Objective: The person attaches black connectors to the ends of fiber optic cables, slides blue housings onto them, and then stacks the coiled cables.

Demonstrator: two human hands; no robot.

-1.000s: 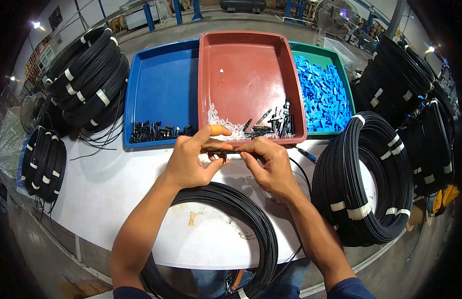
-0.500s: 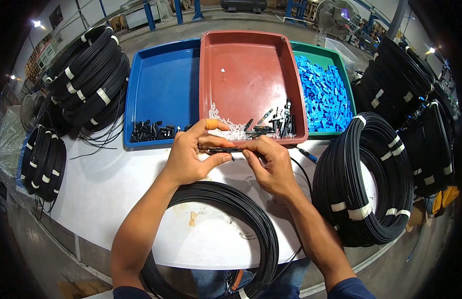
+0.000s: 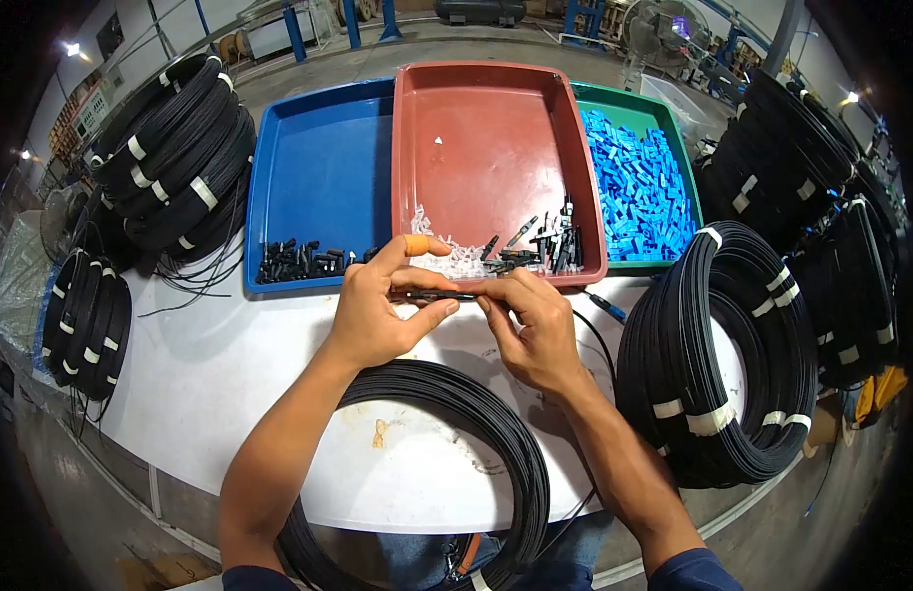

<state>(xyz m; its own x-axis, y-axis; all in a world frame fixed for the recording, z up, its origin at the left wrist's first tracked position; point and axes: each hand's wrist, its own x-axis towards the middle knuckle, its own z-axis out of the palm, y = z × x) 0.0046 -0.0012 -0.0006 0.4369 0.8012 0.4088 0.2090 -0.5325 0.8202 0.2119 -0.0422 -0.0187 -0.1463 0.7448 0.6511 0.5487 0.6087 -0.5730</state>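
Observation:
My left hand point(image 3: 377, 310) pinches a slim black connector piece point(image 3: 435, 295) between thumb and fingers; orange tape wraps its index finger. The right end of that piece is between the fingertips of my right hand point(image 3: 528, 320). Both hands are just in front of the red tray point(image 3: 496, 128), which holds clear and black small parts point(image 3: 560, 236) along its near side. Below my hands a coil of black cable point(image 3: 456, 394) lies over the front table edge. A blue-tipped connector point(image 3: 606, 307) on a black cable rests right of my right hand.
A blue tray point(image 3: 323, 177) with black parts point(image 3: 294, 260) stands left, a green tray point(image 3: 688, 212) with blue pieces point(image 3: 639, 187) right. Cable coils are stacked at the left point(image 3: 170, 158) and stand at the right point(image 3: 717, 364) of the white table point(image 3: 200, 374).
My left thumb has shifted slightly and the black piece between my hands lies flatter. A small dark end that pointed down near the left thumb no longer shows.

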